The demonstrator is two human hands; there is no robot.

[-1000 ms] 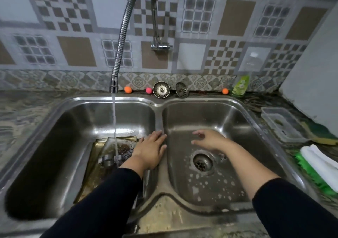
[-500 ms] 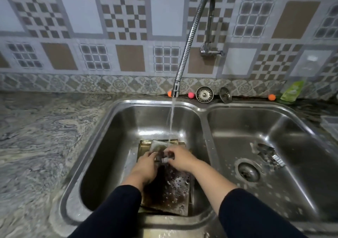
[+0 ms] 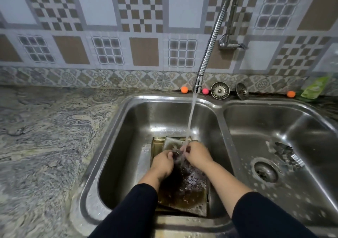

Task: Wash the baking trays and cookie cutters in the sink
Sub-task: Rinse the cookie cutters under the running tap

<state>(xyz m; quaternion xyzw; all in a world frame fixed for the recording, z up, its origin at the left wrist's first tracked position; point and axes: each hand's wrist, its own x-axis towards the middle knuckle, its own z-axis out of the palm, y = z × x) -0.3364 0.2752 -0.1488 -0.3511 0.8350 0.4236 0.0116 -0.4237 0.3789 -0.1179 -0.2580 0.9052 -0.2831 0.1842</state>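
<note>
Beneath the running stream of the flexible chrome spring tap [image 3: 210, 42], in the left basin of the double stainless-steel sink [image 3: 117, 146], both hands meet over the stacked, brown-stained metal baking trays [image 3: 186, 192] lying flat on the basin floor. Left hand [image 3: 161, 162] and right hand [image 3: 198, 154] each have a grip pinching a small metal cookie cutter [image 3: 176, 153] between them, directly under the water. More metal cookie cutters [image 3: 287, 152] lie in the right basin beside the round drain [image 3: 265, 171]. Behind the sink, on the marbled grey stone tabletop [image 3: 45, 137], stand two steel sink strainers [image 3: 220, 90], three small orange and pink balls [image 3: 184, 89] and a green soap pouch [image 3: 314, 88]. Patterned grey, white and brown tiles [image 3: 142, 27] cover the wall.
</note>
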